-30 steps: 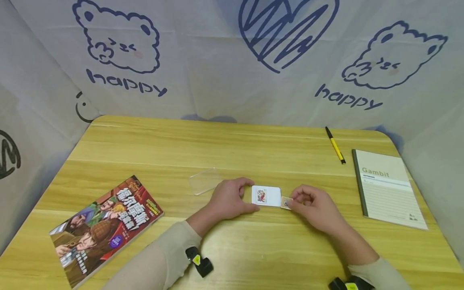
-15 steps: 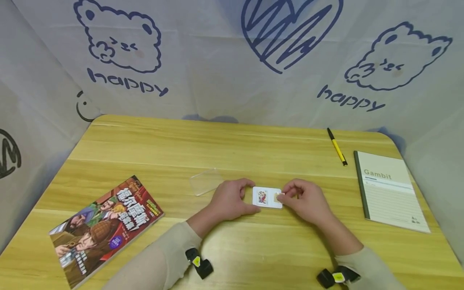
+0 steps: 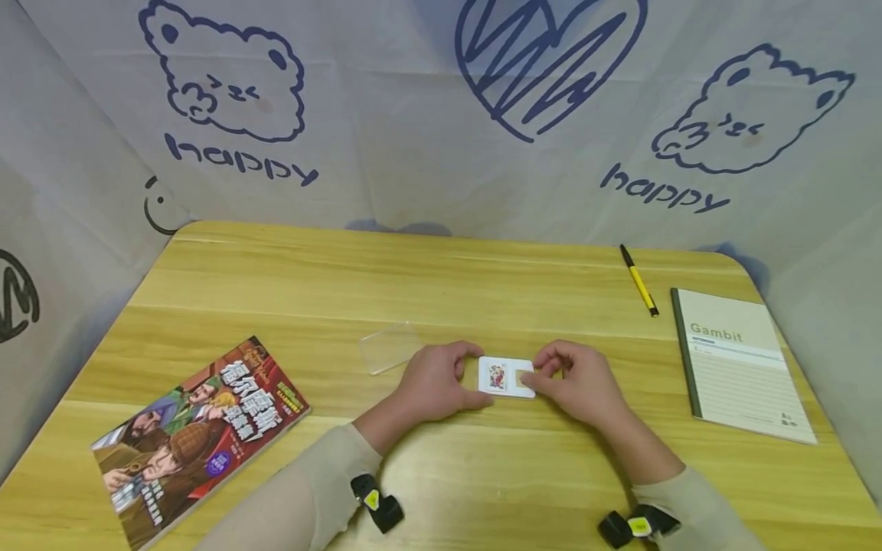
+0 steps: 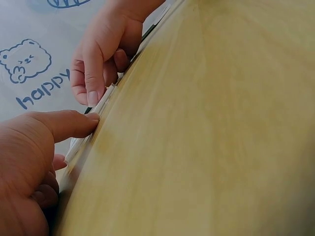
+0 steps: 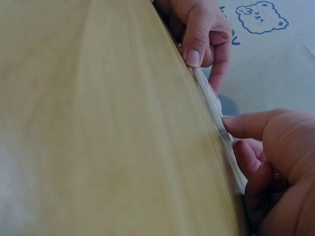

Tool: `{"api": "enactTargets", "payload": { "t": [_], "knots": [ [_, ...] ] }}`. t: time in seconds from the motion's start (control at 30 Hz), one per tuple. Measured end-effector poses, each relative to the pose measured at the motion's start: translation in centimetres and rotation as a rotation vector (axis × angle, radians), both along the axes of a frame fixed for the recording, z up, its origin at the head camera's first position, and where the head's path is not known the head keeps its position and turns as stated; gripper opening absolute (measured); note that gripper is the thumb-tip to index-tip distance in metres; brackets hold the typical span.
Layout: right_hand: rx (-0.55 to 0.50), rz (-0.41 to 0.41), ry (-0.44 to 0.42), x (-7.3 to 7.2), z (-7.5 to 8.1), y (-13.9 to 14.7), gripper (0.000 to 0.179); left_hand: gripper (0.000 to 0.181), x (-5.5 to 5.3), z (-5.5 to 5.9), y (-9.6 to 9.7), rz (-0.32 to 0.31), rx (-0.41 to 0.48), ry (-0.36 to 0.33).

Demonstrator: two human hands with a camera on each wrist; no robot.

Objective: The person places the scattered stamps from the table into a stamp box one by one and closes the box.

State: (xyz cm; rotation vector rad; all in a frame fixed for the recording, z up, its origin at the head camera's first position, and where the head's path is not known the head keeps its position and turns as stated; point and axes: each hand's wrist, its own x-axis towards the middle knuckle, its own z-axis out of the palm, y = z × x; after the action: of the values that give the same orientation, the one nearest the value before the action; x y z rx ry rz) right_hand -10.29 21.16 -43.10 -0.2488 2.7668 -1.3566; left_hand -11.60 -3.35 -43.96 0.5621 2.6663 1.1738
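Note:
A flat white case (image 3: 513, 389) lies on the table, with a small picture card (image 3: 498, 376) on its left side. My left hand (image 3: 441, 383) grips the case at its left end, thumb on the near edge and fingers on the far edge. On the case's right side is a small tan card (image 3: 521, 378), partly covered by my right hand (image 3: 579, 383), whose thumb and finger pinch it. Both wrist views show the case (image 5: 209, 98) edge-on, low on the tabletop between the hands; the cards cannot be made out there.
Left of the case lies a clear plastic lid (image 3: 389, 349). An illustrated book (image 3: 200, 436) is at the table's left, a notebook (image 3: 744, 360) at the right, and a yellow-black pen (image 3: 639, 280) near the back. A printed white cloth (image 3: 386, 115) hangs behind.
My right hand has moved left, bringing the small tan card from beside the case's right edge onto its right side. The left hand keeps its hold on the case.

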Motion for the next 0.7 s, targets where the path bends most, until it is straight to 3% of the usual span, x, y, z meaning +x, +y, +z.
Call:
{"api": "enactTargets", "payload": {
  "t": [0.17,0.33,0.43,0.57,0.7],
  "knots": [
    [-0.001,0.002,-0.005,-0.1,-0.3,0.1,0.024,0.061,0.1,-0.1,-0.1,0.000,0.003,0.003],
    [-0.122,0.026,-0.055,-0.1,-0.7,0.9,0.029,0.061,0.1,-0.2,0.0,-0.001,0.005,-0.007],
    [-0.170,0.082,-0.064,-0.1,-0.9,1.6,0.039,0.061,0.2,-0.2,0.1,-0.001,0.003,-0.010],
    [-0.141,0.172,-0.046,0.1,-0.9,2.2,0.061,0.062,0.2,-0.2,0.1,-0.001,0.000,-0.009],
    [-0.088,0.213,-0.042,0.0,-0.9,2.2,0.065,0.062,0.2,-0.2,0.0,-0.001,0.001,-0.005]
  ]
}}
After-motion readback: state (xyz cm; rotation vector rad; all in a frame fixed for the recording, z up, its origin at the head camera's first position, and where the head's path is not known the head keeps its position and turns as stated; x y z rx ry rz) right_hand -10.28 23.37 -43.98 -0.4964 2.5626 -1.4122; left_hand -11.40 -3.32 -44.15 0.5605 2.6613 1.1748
